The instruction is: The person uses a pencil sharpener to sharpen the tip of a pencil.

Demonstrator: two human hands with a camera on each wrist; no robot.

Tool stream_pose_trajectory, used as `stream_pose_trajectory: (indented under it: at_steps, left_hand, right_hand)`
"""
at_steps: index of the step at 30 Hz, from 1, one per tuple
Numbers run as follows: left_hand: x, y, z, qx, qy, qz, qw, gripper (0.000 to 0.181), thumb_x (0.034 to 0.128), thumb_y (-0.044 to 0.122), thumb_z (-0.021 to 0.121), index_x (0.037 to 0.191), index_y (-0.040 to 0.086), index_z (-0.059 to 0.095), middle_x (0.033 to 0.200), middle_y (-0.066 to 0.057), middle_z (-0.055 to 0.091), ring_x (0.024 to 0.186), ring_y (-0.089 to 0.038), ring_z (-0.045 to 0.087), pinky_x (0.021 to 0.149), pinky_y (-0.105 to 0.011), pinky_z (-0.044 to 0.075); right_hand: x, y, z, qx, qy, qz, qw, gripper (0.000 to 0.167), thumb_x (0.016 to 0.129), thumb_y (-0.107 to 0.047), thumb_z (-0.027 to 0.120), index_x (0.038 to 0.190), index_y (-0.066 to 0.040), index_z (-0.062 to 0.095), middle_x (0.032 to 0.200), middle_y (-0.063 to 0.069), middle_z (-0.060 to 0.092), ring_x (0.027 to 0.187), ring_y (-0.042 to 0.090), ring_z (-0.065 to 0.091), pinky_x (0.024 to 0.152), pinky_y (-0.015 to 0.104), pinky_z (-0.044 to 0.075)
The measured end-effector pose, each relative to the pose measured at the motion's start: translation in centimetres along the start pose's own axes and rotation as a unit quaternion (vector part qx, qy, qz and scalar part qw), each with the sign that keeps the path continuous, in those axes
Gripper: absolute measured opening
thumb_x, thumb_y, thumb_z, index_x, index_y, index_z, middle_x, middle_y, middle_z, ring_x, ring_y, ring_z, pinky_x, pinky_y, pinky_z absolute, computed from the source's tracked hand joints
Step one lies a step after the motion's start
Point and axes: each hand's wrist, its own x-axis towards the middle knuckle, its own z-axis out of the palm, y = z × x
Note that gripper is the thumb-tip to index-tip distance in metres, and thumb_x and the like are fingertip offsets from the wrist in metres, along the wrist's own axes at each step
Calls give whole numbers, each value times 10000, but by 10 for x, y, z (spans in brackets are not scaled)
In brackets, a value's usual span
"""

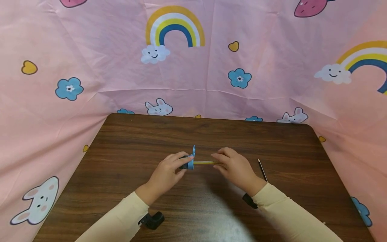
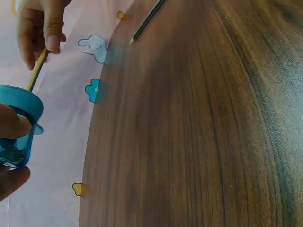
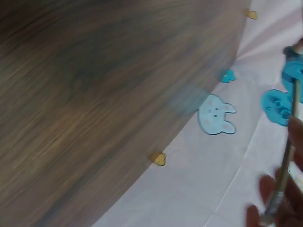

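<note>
My left hand (image 1: 164, 169) grips a blue pencil sharpener (image 1: 190, 163) with a see-through container, raised over the table. Dark bits show inside the sharpener (image 2: 16, 153) in the left wrist view, and its flip lid (image 1: 194, 151) stands up. A yellow-striped pencil (image 1: 204, 162) has one end in the sharpener's opening. On the pencil's other end, the fingers and thumb of my right hand (image 1: 235, 168) pinch. In the right wrist view the pencil (image 3: 286, 163) runs up to the sharpener, beside the open lid (image 3: 277, 108); part of the right hand is cut off there.
A second, dark pencil (image 1: 262, 169) lies on the brown wooden table (image 1: 151, 131), just beyond my right wrist. Pink printed cloth (image 1: 193, 77) hangs behind the table and along its sides. A black device (image 1: 152, 220) is strapped at the left wrist.
</note>
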Motion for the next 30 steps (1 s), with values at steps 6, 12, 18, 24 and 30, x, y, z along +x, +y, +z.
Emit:
stream_pose_trajectory:
  at_steps: [6,12,18,24,30]
  left_hand:
    - [4,3,-2,-357,-176,-524,9978,520,720,-57,809,1208,76,687,1162,-76,644,958,-214,629,696,-307,559]
    - [6,7,-5,-758,-293,-1042,9912,505,746,-44,795,1221,82,680,1195,-73,642,982,-200,631,715,-309,562]
    - [6,11,-5,-995,-382,-1294,9858,507,757,-29,790,1235,96,674,1218,-76,640,1038,-226,633,729,-316,555]
    - [4,12,-3,-421,-255,-643,9967,504,745,-43,794,1217,99,688,1199,-81,645,1057,-257,626,786,-357,561]
    - [1,6,2,371,214,816,9957,477,706,-90,795,1144,82,723,1138,-125,646,1016,-271,626,780,-339,570]
  right_hand:
    - [-3,9,7,-369,911,-891,9912,433,713,-145,857,1119,-110,709,1058,94,624,872,220,621,689,378,539]
    - [-6,14,10,-423,1037,-1234,9860,375,746,-88,808,1106,-91,704,993,71,631,847,215,621,715,386,537]
    - [-6,11,8,-557,1193,-1230,9836,194,789,-83,760,982,-72,750,816,15,578,696,156,542,574,296,485]
    - [-5,3,6,-145,777,-611,9950,174,727,-71,817,894,-77,770,706,-15,519,613,108,501,479,230,448]
    - [0,1,-7,2036,-1150,1248,9642,85,850,-129,722,881,-62,764,777,-38,653,660,37,565,572,212,480]
